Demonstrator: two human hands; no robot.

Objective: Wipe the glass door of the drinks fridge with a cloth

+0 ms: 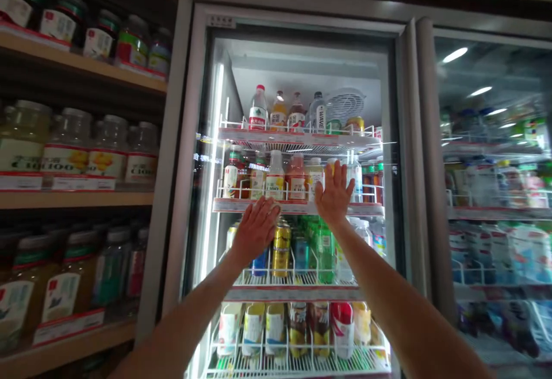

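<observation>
The glass door [302, 60], long axis upright, is set between both hands and the second shelf [241, 205], neither hand clearly nearer. Mostly above that shelf's edge, the right hand [334, 195] is spread, unladen; mostly below, the left hand [256, 228] is flattened; whether anything is held cannot be told.

1 head-worn camera looks out from between the person's arms, which rise from the lower corners toward the left hand [255, 226] and right hand [334, 195] mid-view. It faces the drinks cooler [302, 20] nearly head-on from close by, seeing the upper shelf [267, 136] from beneath and the bottom shelf [302, 364] from above. Wooden shelves [86, 199] edge the left, another cooler door [495, 213] the right.
</observation>
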